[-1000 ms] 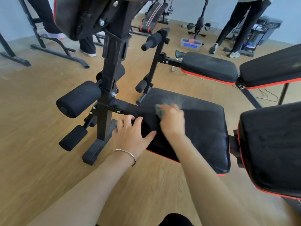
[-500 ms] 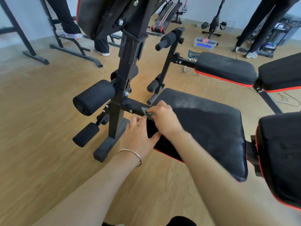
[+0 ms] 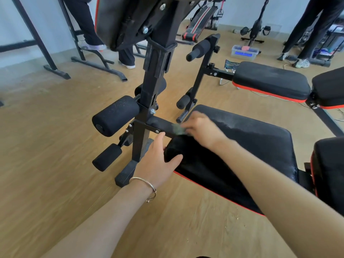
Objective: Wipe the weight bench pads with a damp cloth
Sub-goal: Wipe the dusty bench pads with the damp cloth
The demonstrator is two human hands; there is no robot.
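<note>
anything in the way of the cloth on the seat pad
Nothing visible. The right hand holds the cloth at the front edge of the seat pad; the left hand rests on its near front corner.

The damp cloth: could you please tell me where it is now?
In the head view near centre, the cloth is held in the right hand where the frame bar meets the seat pad, beyond the left hand.

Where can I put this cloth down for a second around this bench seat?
Seat pad: bare from your right forearm across to the back pad. Wood floor left of the foam rollers is bare too. Crowded: the pad's front end, where left hand, right hand, cloth and frame bar meet.
</note>
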